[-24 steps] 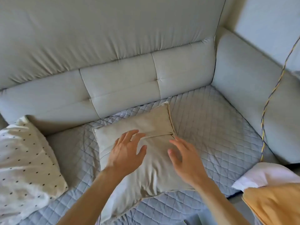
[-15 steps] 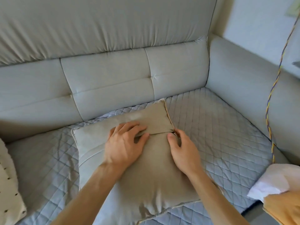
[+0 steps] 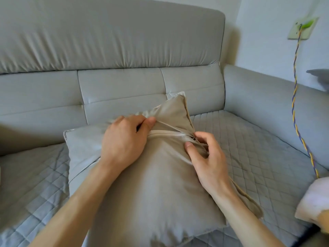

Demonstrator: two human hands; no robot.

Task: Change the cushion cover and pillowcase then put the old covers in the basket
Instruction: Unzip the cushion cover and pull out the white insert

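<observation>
Cushion cover (image 3: 160, 184): beige fabric, stuffed full and roughly square. It lies at the centre of the view on the grey quilted seat pad (image 3: 249, 148) of a grey sofa (image 3: 115, 41). Its far right corner is raised and stands in front of the sofa's backrest; its near edge lies toward the camera.

Zipper (image 3: 165, 134): a white strip running left to right across the upper part of the cover. It is exposed between the two hands and appears closed along the visible length. A small dark pull tab (image 3: 193, 139) sits at its right end.

Left hand (image 3: 124, 141): placed on the cover at the left end of the exposed zipper. Its fingers are curled and grip the fabric flap (image 3: 170, 113) that normally hides the zipper, holding it folded back toward the backrest.

Right hand (image 3: 210, 157): placed at the right end of the zipper. Thumb and fingers (image 3: 204, 137) are curled and pinch the bunched cover fabric just beside the pull tab. Whether the tab itself is held cannot be determined.

Surroundings: a braided yellow-and-blue cable (image 3: 294, 104) hangs from a wall plate (image 3: 302, 29) at upper right and runs down past the sofa armrest (image 3: 267, 97). A pale bundle of fabric (image 3: 313, 202) sits at the right edge, apart from the cover.
</observation>
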